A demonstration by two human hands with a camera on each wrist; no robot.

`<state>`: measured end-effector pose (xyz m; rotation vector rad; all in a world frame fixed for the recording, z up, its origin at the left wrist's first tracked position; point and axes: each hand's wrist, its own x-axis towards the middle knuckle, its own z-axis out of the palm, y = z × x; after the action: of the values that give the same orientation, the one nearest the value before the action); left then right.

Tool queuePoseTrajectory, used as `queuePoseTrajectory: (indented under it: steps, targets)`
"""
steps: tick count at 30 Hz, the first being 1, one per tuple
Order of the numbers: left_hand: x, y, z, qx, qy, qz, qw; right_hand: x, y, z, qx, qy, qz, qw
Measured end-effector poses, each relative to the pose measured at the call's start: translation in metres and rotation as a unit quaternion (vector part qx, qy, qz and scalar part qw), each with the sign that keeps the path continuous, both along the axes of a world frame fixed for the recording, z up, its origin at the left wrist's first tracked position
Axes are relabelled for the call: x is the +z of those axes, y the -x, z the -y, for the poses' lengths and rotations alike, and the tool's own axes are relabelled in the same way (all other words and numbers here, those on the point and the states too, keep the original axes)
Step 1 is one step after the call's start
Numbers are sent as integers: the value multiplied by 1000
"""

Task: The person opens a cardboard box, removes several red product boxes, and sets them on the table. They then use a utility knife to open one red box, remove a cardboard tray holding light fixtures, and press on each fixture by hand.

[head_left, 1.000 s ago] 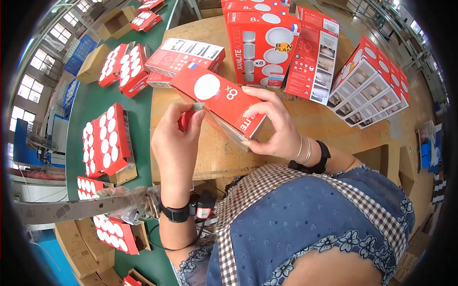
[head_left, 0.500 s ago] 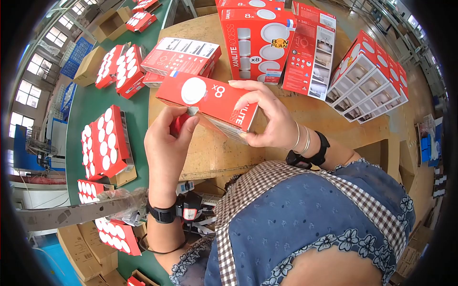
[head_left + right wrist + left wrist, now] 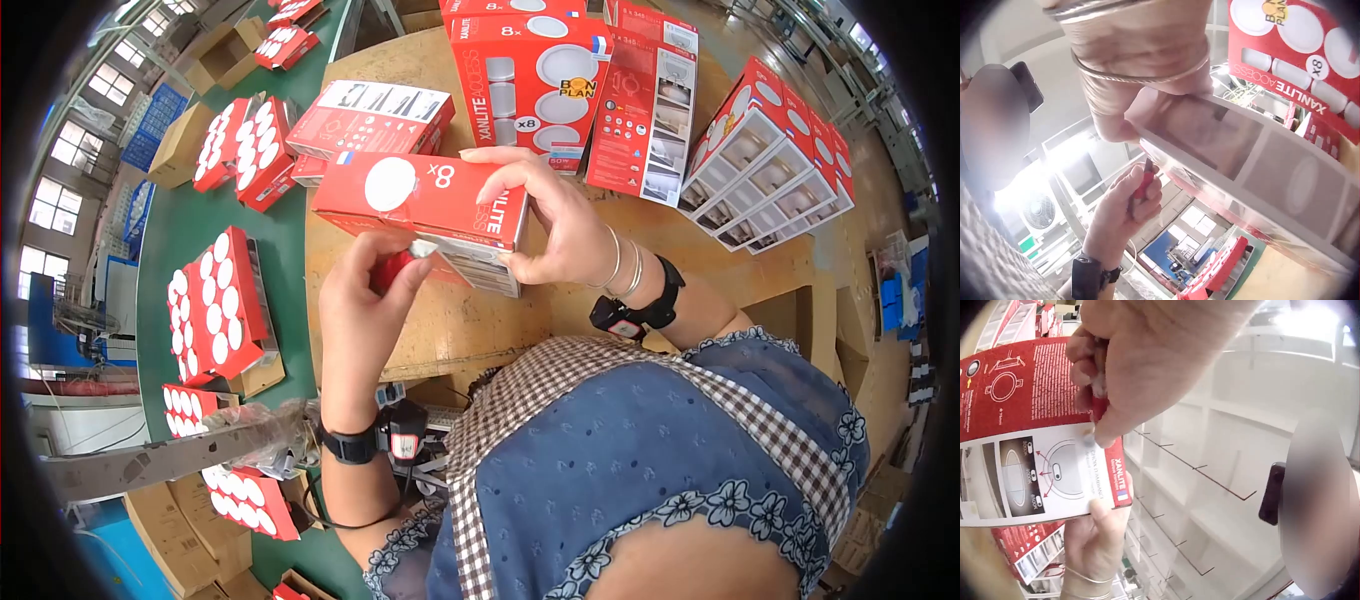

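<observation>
My right hand point(image 3: 560, 215) grips one end of a red XANLITE box point(image 3: 420, 190) marked 8x, with the thumb on its near side and the fingers over the top. The box is held tilted above the wooden table, its printed side point(image 3: 1019, 475) facing the left wrist camera. Between thumb and curled fingers, my left hand point(image 3: 365, 285) pinches a small red-handled knife point(image 3: 1144, 185). Its short blade point(image 3: 1149, 164) points up toward the box's near edge. In the left wrist view, the fingers largely hide the knife.
Upright red boxes point(image 3: 525, 85) stand at the back of the table point(image 3: 440, 325), and more point(image 3: 770, 160) stand at the right. Two boxes point(image 3: 375, 115) lie stacked behind the held one. Several red boxes with white discs point(image 3: 220, 305) lie along the green surface point(image 3: 185, 220) at left.
The held box has shifted left in the head view and turned more level. The left hand, with the knife, went left, then back right along the near edge. Both grips have stayed.
</observation>
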<state>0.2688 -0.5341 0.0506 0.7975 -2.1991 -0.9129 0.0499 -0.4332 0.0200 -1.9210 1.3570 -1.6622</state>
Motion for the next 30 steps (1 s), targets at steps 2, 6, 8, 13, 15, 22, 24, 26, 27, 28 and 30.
queuePoseTrajectory:
  steps: [2,6,8,13,15,22,24,26,27,28,30]
  targets:
    - [-1,-4,-2,68,-55,-32,996,-3,3,1,2,-1,4,1000]
    - [-7,5,-3,111,31,-60,992,-2,4,1,14,-15,18,1000]
    - [-4,9,-6,125,53,-52,989,-2,6,2,10,-7,8,1000]
    - [11,7,-7,161,118,32,979,-2,5,3,3,0,-8,1000]
    - [16,6,-5,157,129,23,979,-1,4,3,3,0,-2,1000]
    - [20,14,-6,132,106,39,985,-2,9,2,8,-3,-1,1000]
    - [21,11,-2,109,84,24,990,-1,7,1,-4,0,-18,1000]
    - [26,10,1,73,16,24,997,-2,8,1,-3,4,-12,1000]
    - [29,10,2,73,16,25,997,-3,9,0,-1,7,-9,1000]
    - [31,10,2,55,59,53,995,-2,10,1,-1,7,-8,1000]
    - [33,9,7,35,101,79,991,0,11,3,2,2,-20,1000]
